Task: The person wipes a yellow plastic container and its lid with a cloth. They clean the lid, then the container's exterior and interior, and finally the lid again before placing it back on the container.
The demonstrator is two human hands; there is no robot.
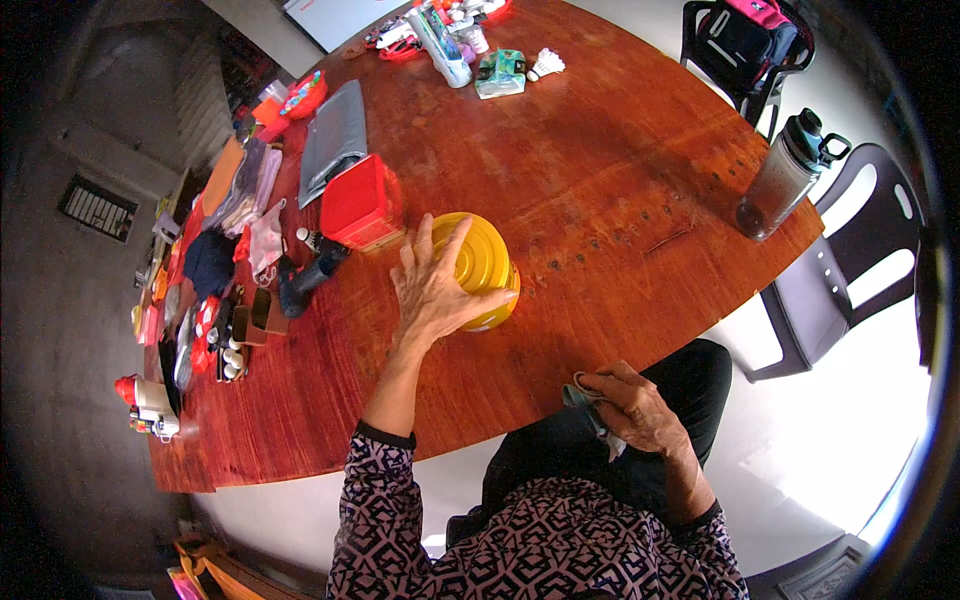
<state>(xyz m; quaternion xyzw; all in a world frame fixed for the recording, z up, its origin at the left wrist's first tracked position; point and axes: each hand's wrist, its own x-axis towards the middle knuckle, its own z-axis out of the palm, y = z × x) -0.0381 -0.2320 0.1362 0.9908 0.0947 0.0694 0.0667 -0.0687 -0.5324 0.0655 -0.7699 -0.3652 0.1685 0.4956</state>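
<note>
A round yellow tub with a ridged lid [481, 250] stands upright near the table's front edge. Over its left side reaches my left hand [440, 290], fingers spread wide. The thumb and index finger lie across the lid, while the other fingers extend past its left edge; whether they press on it I cannot tell. Low by my lap, beyond the table edge, my right hand [640, 410] is closed around a bunched greyish cloth [583, 398]. Part of the cloth hangs below the fingers.
A red box [362, 203] stands just left of the tub, near a grey pouch [335, 135]. Mixed clothes and small items crowd the table's left side. A shuttlecock [545, 65] lies at the back. A drink bottle [785, 180] stands at the right edge, near a chair [850, 260].
</note>
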